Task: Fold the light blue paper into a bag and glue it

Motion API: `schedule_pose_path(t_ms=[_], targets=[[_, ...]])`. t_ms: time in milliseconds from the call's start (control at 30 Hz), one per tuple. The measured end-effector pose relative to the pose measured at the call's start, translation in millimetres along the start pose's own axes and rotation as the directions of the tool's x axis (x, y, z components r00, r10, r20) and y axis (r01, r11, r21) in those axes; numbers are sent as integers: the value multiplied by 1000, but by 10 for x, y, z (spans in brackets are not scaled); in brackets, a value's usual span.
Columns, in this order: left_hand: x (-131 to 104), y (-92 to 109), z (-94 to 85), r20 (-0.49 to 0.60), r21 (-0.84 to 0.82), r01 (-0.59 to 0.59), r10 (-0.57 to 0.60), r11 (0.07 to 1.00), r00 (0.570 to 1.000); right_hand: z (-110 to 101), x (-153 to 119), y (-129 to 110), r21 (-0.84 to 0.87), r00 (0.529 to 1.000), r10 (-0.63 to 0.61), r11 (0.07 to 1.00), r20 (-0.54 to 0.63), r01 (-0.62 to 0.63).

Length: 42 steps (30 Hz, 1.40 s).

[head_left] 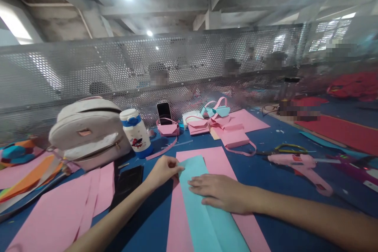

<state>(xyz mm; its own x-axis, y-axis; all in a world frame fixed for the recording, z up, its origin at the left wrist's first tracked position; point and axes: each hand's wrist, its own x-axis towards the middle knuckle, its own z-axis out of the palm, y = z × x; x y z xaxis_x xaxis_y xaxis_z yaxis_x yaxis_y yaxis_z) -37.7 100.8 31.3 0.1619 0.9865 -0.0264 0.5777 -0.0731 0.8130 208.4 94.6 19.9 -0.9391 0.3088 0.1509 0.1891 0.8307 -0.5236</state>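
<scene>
A folded light-blue sheet of paper (206, 224) lies over a larger pink sheet (180, 220) on the blue table. The top left corner of the blue paper is pinched between the thumb and fingers of my left hand (165, 171). My right hand (220, 192) rests flat on the blue paper, fingers stretched out and pointing left. A crease runs lengthwise down the blue paper below my right hand.
A pink glue gun (298, 161) and scissors (291, 148) lie at the right. Small paper bags (234, 138), a phone (164, 112), a bottle (136, 134) and a backpack (88, 130) stand along the perforated divider (189, 59). Pink sheets (62, 204) and a black flat object (126, 185) lie left.
</scene>
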Motion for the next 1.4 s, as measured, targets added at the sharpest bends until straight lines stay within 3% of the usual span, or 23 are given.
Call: schedule_pose_path(t_ms=[133, 267, 367, 433, 467, 500, 533, 567, 600, 633, 767, 900, 1067, 1200, 1300, 1400], targets=[[12, -46, -23, -107, 241, -163, 193, 957, 975, 33, -27, 26, -2, 1000, 17, 1000, 11, -17], [-19, -48, 8, -145, 452, -276, 375, 848, 915, 37, -27, 49, -37, 999, 15, 999, 49, -13], [-172, 28, 107, -86, 570, -377, 510, 729, 856, 53, -25, 77, -64, 999, -1, 998, 43, 4], [-342, 113, 218, 39, 592, -495, 590, 636, 806, 73, -24, 100, -65, 1000, -22, 998, 21, 23], [-435, 161, 280, 125, 575, -570, 626, 587, 770, 81, -24, 111, -60, 1000, -30, 998, 5, 30], [-526, 211, 342, 230, 543, -668, 675, 509, 701, 87, -23, 120, -51, 999, -34, 998, -8, 33], [-608, 260, 399, 372, 511, -782, 729, 356, 575, 89, -22, 127, -42, 999, -33, 999, -16, 32], [-679, 306, 448, 455, 474, -833, 731, 283, 508, 87, -21, 133, -37, 999, -31, 999, -15, 30], [-734, 347, 488, 502, 438, -860, 723, 261, 475, 81, -19, 137, -35, 1000, -30, 999, -6, 30], [-774, 382, 517, 547, 409, -872, 693, 269, 470, 73, -16, 140, -36, 999, -32, 999, 9, 33], [-816, 474, 570, 664, 300, -840, 534, 452, 524, 44, -7, 158, -52, 998, -54, 997, 36, 56], [-827, 569, 627, 744, 237, -807, 433, 541, 509, 58, -13, 188, -54, 997, -67, 996, 25, 69], [-913, 745, 741, 783, 205, -810, 404, 550, 473, 100, -38, 231, -67, 998, -69, 995, 5, 69], [-1011, 748, 880, 776, 237, -877, 462, 418, 430, 107, -56, 238, -92, 998, -69, 993, 14, 70], [-1086, 638, 1017, 716, 338, -922, 583, 190, 383, 105, -61, 226, -117, 998, -67, 991, 16, 68], [-1128, 534, 1125, 665, 446, -895, 672, -8, 326, 113, -60, 223, -130, 998, -67, 989, 12, 68]])
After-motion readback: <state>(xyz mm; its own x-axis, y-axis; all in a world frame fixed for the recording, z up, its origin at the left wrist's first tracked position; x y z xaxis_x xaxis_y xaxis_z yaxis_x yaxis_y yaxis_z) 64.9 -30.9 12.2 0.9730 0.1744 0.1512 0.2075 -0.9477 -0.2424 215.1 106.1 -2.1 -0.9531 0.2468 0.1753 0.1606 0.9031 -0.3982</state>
